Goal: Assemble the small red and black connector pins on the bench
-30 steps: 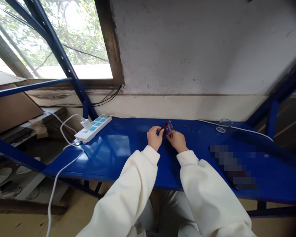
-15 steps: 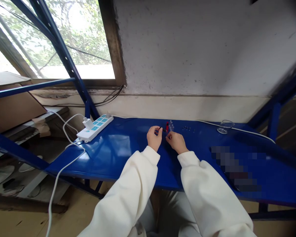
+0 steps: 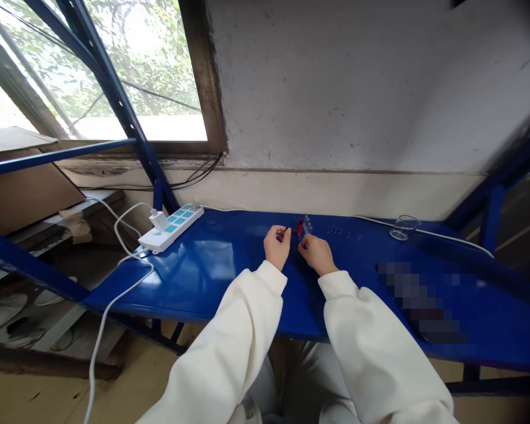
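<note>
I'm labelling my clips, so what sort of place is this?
Probably a simple workshop or storage room: there's a glossy blue worktop, a white power strip lying on it, and a scuffed wall behind.

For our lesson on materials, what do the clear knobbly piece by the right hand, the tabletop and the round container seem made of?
The knobbly piece: probably plastic, slightly shiny, pale and see-through. The tabletop: perhaps painted metal, its glossy blue mirroring bright light. The round container: smooth glass or clear plastic; blue shows through.
</note>
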`<control>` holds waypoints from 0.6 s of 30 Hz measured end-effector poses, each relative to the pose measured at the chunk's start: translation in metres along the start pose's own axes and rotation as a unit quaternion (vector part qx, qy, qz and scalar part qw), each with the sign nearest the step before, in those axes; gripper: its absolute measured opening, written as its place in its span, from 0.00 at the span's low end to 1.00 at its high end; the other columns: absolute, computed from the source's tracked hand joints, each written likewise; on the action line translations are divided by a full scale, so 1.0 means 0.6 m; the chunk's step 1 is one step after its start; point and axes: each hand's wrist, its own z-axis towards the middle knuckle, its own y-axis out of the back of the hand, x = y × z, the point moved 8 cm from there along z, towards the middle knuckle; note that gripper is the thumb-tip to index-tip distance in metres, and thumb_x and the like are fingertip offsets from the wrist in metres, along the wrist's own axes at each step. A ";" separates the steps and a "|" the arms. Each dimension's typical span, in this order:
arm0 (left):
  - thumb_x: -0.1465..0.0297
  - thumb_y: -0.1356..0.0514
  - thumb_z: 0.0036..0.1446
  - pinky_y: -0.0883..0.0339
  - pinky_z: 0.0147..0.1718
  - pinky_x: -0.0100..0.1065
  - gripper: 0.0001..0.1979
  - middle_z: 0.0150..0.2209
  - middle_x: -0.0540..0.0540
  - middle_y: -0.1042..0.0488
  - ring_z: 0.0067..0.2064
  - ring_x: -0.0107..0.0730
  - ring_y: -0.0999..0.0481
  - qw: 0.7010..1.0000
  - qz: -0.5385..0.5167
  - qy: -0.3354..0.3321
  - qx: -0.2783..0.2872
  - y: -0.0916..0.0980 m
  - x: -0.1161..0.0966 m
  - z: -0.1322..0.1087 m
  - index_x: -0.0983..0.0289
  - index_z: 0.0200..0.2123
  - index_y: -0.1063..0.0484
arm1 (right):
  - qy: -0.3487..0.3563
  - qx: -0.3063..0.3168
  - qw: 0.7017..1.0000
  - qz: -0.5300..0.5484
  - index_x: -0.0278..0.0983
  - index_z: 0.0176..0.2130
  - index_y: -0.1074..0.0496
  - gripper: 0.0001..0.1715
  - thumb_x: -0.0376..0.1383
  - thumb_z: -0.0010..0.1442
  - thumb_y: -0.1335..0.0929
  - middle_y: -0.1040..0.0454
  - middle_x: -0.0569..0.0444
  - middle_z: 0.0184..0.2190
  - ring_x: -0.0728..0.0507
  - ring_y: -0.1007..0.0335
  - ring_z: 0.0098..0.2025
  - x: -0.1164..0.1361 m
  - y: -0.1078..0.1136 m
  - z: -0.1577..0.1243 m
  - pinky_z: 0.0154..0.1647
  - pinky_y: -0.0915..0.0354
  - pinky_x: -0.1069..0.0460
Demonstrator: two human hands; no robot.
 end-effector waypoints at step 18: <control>0.64 0.41 0.47 0.37 0.28 0.27 0.11 0.29 0.54 0.29 0.27 0.22 0.33 0.993 -0.080 0.068 0.049 -0.021 0.029 0.001 0.66 0.30 0.31 | 0.081 -0.122 0.987 0.064 0.36 0.22 0.40 0.08 0.34 0.52 0.39 0.37 0.58 0.19 0.51 0.43 0.23 0.017 0.023 -0.004 0.29 0.54 0.54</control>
